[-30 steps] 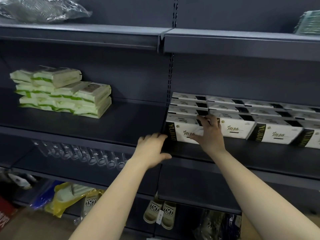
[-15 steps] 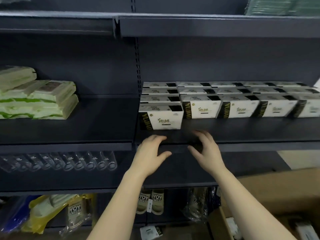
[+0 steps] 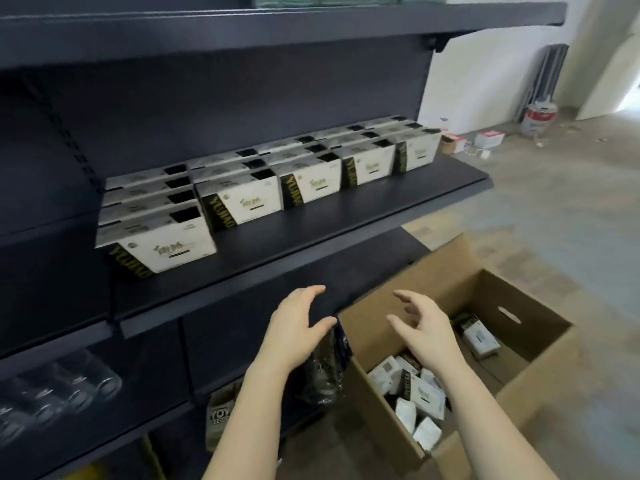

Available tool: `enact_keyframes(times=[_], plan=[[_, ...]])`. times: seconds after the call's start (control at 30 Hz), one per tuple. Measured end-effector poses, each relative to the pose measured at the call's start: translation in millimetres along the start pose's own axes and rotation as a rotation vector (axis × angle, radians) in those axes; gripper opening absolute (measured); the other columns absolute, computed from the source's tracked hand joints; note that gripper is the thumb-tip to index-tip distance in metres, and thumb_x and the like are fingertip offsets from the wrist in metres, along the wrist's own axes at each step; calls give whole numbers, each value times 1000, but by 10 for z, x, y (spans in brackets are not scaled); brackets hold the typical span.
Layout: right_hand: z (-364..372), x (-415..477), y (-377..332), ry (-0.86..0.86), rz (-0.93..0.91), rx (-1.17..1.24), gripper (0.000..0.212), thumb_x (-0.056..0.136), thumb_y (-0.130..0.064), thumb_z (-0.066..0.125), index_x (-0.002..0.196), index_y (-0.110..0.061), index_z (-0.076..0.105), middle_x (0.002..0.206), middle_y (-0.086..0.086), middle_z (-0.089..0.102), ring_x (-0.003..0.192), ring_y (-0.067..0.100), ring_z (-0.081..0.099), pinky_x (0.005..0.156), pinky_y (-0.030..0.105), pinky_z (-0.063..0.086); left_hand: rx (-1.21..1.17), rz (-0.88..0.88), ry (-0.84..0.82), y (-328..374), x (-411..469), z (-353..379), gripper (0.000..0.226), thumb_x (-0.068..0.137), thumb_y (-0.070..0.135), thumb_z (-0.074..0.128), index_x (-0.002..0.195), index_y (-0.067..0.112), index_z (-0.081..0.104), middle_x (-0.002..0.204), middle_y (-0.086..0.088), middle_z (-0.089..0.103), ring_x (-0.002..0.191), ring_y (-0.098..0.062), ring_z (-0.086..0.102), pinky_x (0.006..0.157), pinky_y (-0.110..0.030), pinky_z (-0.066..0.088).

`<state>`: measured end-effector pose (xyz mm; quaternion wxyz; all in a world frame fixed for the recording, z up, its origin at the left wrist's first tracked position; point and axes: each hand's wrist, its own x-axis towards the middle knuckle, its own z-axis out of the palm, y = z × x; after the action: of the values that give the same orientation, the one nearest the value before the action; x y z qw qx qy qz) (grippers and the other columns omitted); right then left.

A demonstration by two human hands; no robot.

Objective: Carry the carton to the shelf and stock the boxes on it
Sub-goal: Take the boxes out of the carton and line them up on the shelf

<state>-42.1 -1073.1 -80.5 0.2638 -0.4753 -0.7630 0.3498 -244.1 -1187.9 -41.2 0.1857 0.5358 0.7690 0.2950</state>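
Carton (image 3: 478,289) open on the floor at my four o'clock, flaps up, standing just beside the rack. Loose boxes (image 3: 424,393), white with black bands, lie jumbled in its near end; one more lies apart toward the far end.

I've got both hands in the air, touching nothing. Left hand (image 3: 298,327) at six o'clock, in front of the shelf edge, fingers spread and gently curved, thumb out. Right hand (image 3: 426,327) at five o'clock, over the carton's mouth, fingers apart and loosely bent, holding nothing. Palms face each other, well apart.

Up at eleven o'clock, the shelf (image 3: 311,237) runs off toward one o'clock, carrying stocked boxes (image 3: 242,202) in neat rows, fronts facing me. The leftmost file comes one box nearer the edge than the rest.

Below the left hand, a dark wrapped bundle (image 3: 323,372) leans out of the lower shelf, just beside the carton's corner. At eight o'clock, clear cups (image 3: 62,393) lie on their sides. Far off at two o'clock, a red-and-white can (image 3: 538,117) stands by the wall.
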Motion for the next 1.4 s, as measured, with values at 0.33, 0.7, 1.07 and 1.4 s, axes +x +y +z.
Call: enact_keyframes(times=[0.33,0.7,1.07,1.4], plan=[[-1323,-744,1033,57,253,-105,47,89,-34,65,134,-27,53,131,-3,55,109,13,54,85,24,38,-58,118,-187,1234,-76,1200,60,93,39,62,147,31,37,148,11,43,137,-8,38,113,-41,36],[-2093,-1137,1689,112,334,-97,49,87,-34,69,133,-28,54,130,-4,55,114,12,52,94,26,39,0,174,-340,2035,-146,2074,61,91,40,63,146,33,36,145,8,46,131,-14,45,109,-47,38],[-2324,-530,2051,76,337,-81,52,88,-33,68,136,-28,49,134,-7,50,119,11,49,96,24,38,64,131,-343,2246,571,2381,62,92,39,63,147,32,34,148,7,43,135,-16,41,112,-48,34],[-2602,504,2297,69,327,-117,53,87,-31,68,136,-25,51,135,-3,51,122,14,50,95,25,38,94,99,-367,2340,1595,2647,65,92,42,62,148,31,32,149,4,42,136,-17,41,112,-47,33]])
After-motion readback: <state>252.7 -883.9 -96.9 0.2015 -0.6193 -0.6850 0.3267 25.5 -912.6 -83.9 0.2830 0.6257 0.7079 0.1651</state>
